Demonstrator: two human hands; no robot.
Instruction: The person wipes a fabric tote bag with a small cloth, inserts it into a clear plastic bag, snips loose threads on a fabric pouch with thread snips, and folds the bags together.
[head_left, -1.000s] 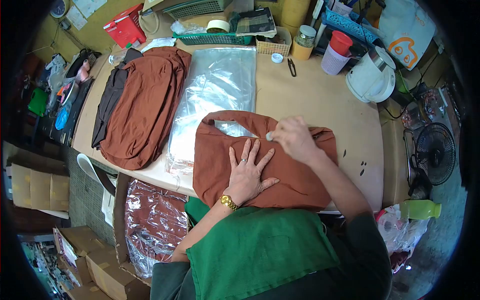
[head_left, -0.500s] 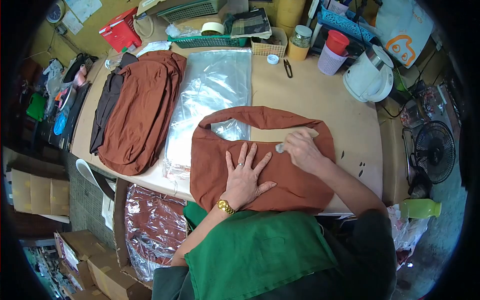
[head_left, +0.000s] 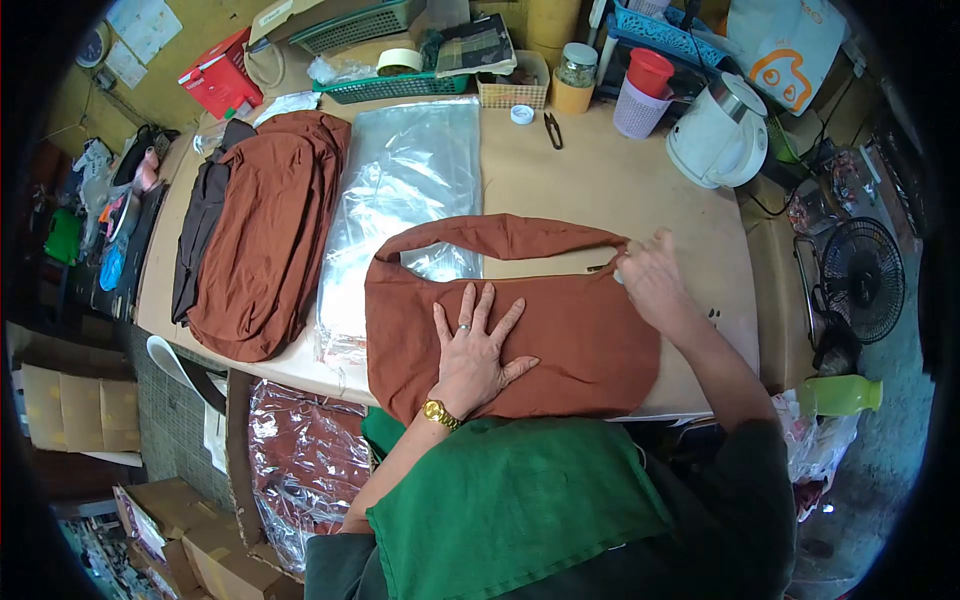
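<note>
A brown fabric bag with a curved strap lies flat near the table's front edge. My left hand rests on its front with fingers spread, pressing the cloth. At the bag's right upper corner, by the end of the strap, is my right hand, its fingers closed round a small whitish thing that is mostly hidden. A short dark zipper end shows just left of these fingers. Clear plastic bags lie partly under the bag's left side. Farther left is a stack of brown bags beside a dark one.
Small black scissors and a white lid lie at the back of the table. Baskets, a jar, a lilac cup and a white kettle stand behind. A box of wrapped brown goods is below left.
My right hand has moved right along the bag's upper edge to its corner, while my left hand stays spread on the cloth. The whole view has shifted slightly.
</note>
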